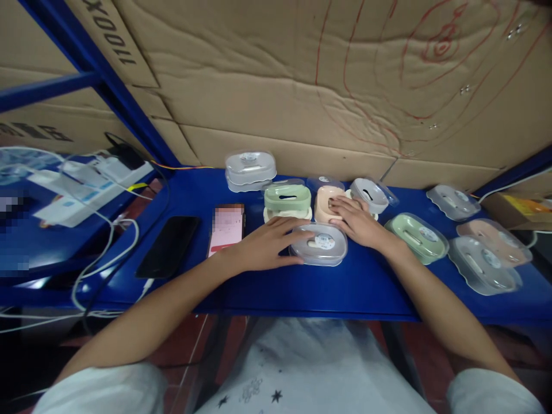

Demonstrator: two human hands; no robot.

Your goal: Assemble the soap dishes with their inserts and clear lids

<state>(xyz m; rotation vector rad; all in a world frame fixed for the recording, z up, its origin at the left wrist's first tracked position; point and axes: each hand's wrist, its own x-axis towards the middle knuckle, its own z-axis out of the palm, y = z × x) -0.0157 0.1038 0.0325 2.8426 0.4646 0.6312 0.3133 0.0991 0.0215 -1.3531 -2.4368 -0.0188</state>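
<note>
My left hand (263,244) curls around the left end of a clear lidded plastic box (321,246) on the blue table (302,287), thumb on its near edge and fingers over its top. My right hand (356,221) lies flat with fingers stretched over a peach-coloured box (324,202) just behind the clear one. A green box with a lid (287,200) stands to the left of the peach one. A tilted clear lid piece (371,194) sits to the right of my right hand.
A stack of clear boxes (250,169) stands at the back. More boxes, green (416,237), clear (483,264), pinkish (494,240) and clear (451,201), lie at the right. A black phone (168,246) and a lit phone (227,227) lie left, beside cables (103,253). Cardboard (345,86) forms the back wall.
</note>
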